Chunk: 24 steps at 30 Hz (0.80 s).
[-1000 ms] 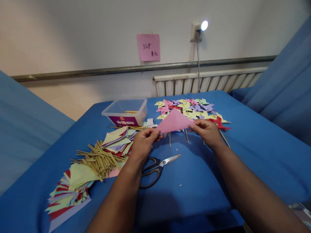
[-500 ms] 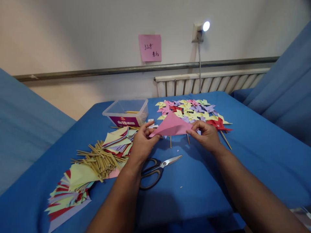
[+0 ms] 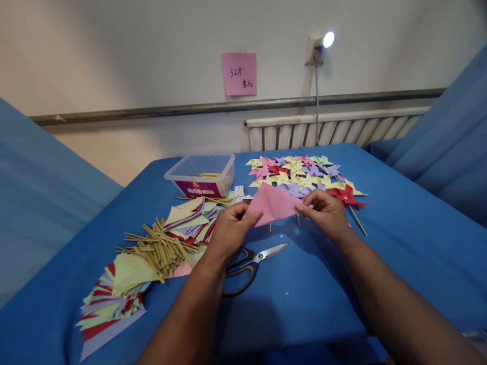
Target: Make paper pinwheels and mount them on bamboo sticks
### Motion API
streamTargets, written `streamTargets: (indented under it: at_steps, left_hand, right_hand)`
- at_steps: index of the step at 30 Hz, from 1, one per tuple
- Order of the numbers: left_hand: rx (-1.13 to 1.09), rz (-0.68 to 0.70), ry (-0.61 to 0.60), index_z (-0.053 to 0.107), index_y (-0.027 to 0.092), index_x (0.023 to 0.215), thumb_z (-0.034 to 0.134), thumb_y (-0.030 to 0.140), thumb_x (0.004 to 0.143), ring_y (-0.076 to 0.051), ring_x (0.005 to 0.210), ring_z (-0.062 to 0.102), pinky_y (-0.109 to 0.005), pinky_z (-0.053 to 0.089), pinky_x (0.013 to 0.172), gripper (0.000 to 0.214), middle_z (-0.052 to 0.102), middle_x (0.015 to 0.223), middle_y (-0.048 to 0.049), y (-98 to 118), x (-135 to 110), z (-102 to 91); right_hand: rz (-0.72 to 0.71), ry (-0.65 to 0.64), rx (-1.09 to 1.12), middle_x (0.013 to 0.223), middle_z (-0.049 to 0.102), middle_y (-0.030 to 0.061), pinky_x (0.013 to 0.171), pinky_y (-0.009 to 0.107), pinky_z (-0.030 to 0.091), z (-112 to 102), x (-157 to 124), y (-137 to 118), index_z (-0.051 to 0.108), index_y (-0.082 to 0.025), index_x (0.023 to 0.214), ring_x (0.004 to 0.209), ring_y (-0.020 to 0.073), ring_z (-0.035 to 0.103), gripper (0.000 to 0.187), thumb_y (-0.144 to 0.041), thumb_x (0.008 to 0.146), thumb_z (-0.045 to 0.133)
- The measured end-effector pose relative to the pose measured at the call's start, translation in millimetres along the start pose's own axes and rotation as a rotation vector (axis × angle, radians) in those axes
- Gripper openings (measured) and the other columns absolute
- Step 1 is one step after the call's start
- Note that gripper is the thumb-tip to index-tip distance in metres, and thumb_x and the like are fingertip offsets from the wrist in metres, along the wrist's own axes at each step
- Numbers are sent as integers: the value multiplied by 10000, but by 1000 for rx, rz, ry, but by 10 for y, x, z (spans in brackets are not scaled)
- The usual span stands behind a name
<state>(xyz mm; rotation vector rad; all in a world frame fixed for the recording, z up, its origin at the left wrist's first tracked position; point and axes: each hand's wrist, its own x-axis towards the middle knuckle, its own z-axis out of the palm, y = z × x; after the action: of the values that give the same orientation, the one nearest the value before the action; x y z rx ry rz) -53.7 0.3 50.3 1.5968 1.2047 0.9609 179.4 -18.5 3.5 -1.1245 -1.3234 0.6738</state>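
Note:
A creased sheet of pink paper [image 3: 274, 204] is held up above the table between both hands. My left hand [image 3: 238, 228] pinches its left corner, thumb lying on the front face. At the right corner, the thumb and fingers of my right hand [image 3: 323, 212] are closed on the paper. Beneath my left wrist lie scissors [image 3: 261, 257] with dark handles, blades slightly apart and pointing right; my arm covers part of one handle. Behind the paper are rows of finished pinwheels [image 3: 304, 175] in pink, yellow, purple, red and green, on sticks.
At left sit a pile of short sticks [image 3: 163, 251], stacked coloured paper [image 3: 190, 218] and a fan of paper sheets [image 3: 110, 304]. A clear plastic box [image 3: 201, 175] with sticks stands behind them, beside a small white box [image 3: 239, 191]. Blue cloth covers the table [image 3: 323, 304].
My left thumb has moved further onto the pink paper, and its left side is now folded flatter with the face turned more toward me. The view has shifted slightly.

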Motion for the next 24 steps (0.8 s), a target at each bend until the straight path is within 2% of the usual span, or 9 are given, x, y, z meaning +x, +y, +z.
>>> streamTargets:
  at_steps: [3,6,9,11,14,18,21,24]
  left_hand:
    - [105,31,-28,590,169,638,646,436,757,-109,584,437,-225,329,543,297,504,625,29,-6,-12,4]
    - [255,87,-49,600,170,647,589,431,803,-126,623,468,-239,339,570,304,526,654,14,-14,-13,14]
    - [372,132,-83,591,171,638,554,428,826,-137,643,482,-249,343,586,320,533,662,7,-10,-15,32]
    - [421,154,-134,578,172,634,540,419,836,-138,651,487,-252,344,597,321,533,668,8,3,-23,46]
    - [430,194,-239,544,173,622,520,404,854,-134,665,489,-254,346,619,327,524,677,11,30,-37,66]
    - [408,226,-339,489,174,592,493,419,870,-130,654,467,-255,333,616,371,500,657,12,52,-38,74]
    - [378,203,-347,502,176,606,485,428,873,-131,652,466,-255,331,610,368,511,666,8,54,-34,64]
    - [356,174,-332,511,178,615,492,435,871,-131,648,465,-253,331,606,364,515,669,9,55,-36,54]
  right_hand:
    - [67,-46,32,668,594,-24,589,289,435,2,8,32,597,-228,852,608,145,547,234,-343,720,752]
    - [62,-111,-55,776,643,2,668,323,476,8,4,8,607,-242,1069,718,179,602,350,-353,756,718]
    - [-15,-135,-186,958,678,51,766,363,490,19,-7,-69,639,-238,1108,897,227,624,412,-393,739,734]
    - [-27,-176,-214,1013,686,64,806,371,485,28,-11,-122,649,-224,1115,939,234,624,450,-400,714,757]
    - [40,-275,-156,973,696,53,772,334,477,39,-12,-164,676,-204,1057,859,196,622,390,-376,716,755]
    - [214,-330,4,719,636,3,582,262,409,38,-10,-156,689,-175,822,625,123,528,226,-379,731,724]
    - [286,-329,125,648,581,-23,550,243,368,39,-17,-142,656,-168,740,583,101,485,217,-375,728,722]
    - [279,-318,176,637,558,-34,550,236,354,53,-31,-141,640,-168,718,580,90,467,217,-366,727,728]
